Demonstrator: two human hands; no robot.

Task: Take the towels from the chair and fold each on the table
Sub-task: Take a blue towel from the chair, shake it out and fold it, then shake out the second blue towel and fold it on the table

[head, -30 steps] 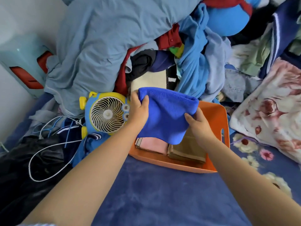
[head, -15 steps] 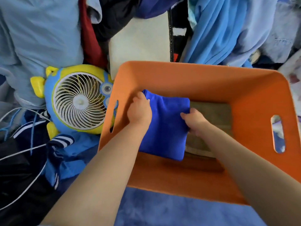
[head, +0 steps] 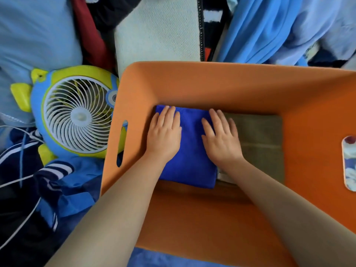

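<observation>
We press our left hand (head: 163, 135) and right hand (head: 221, 138), fingers flat and straight, on the folded blue towel (head: 190, 151) inside the orange bin (head: 212, 81), beside a brown towel (head: 260, 141).

- Two bare forearms enter from the bottom edge, one at each side; no sleeve, cuff or glove covers either within view.
- The left hand (head: 165, 134) is bare: no ring, watch or bracelet shows on its fingers or wrist.
- The right hand (head: 221, 137) is likewise bare, with no jewellery or strap at the wrist.
- The fingernails on both hands look short and unpainted, though slight blur hides finer detail.
</observation>
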